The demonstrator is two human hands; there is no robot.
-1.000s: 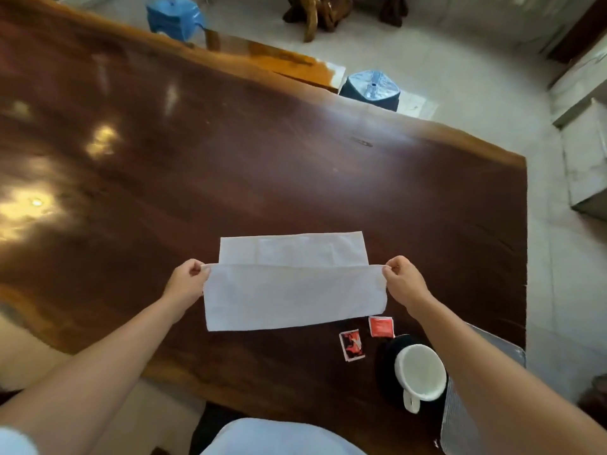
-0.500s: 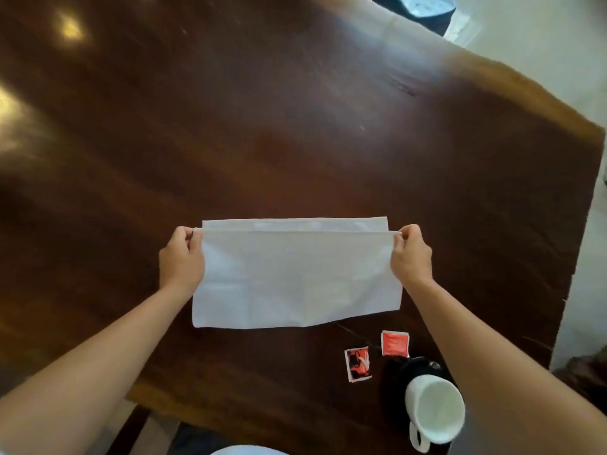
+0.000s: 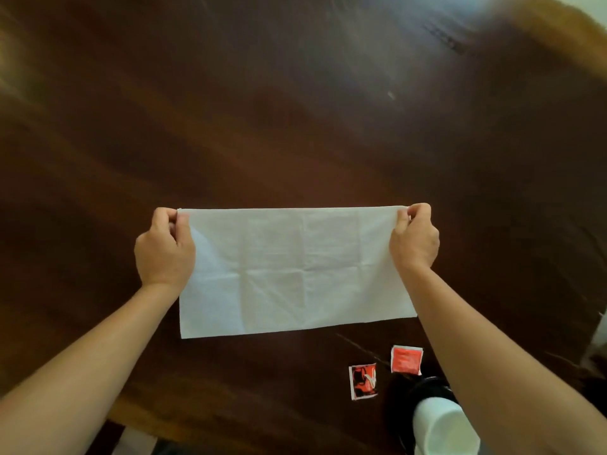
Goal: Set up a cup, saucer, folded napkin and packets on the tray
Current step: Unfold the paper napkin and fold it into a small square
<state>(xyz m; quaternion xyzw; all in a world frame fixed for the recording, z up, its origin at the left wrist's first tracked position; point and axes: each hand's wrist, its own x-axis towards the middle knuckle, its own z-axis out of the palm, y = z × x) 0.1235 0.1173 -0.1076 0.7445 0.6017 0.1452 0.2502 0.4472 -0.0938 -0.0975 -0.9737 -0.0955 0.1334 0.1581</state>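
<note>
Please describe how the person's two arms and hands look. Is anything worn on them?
Both forearms are bare up to the frame edge; no sleeves show. The left hand and the right hand wear no gloves. No watch, bracelet or ring is visible. The fingers look plain, with no markings.

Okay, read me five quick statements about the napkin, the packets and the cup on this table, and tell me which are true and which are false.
1. Both hands pinch the far corners of the white napkin: the left hand one corner, the right hand the other. True.
2. The napkin is rolled into a tube. False: it lies as a flat rectangle on the wooden table.
3. Two red packets lie on the table nearer the person than the napkin, the printed packet left of the plain red packet. True.
4. The packets are stacked on each other. False: they lie apart.
5. The white cup stands on the napkin. False: it sits on a dark saucer, off the napkin.
</note>
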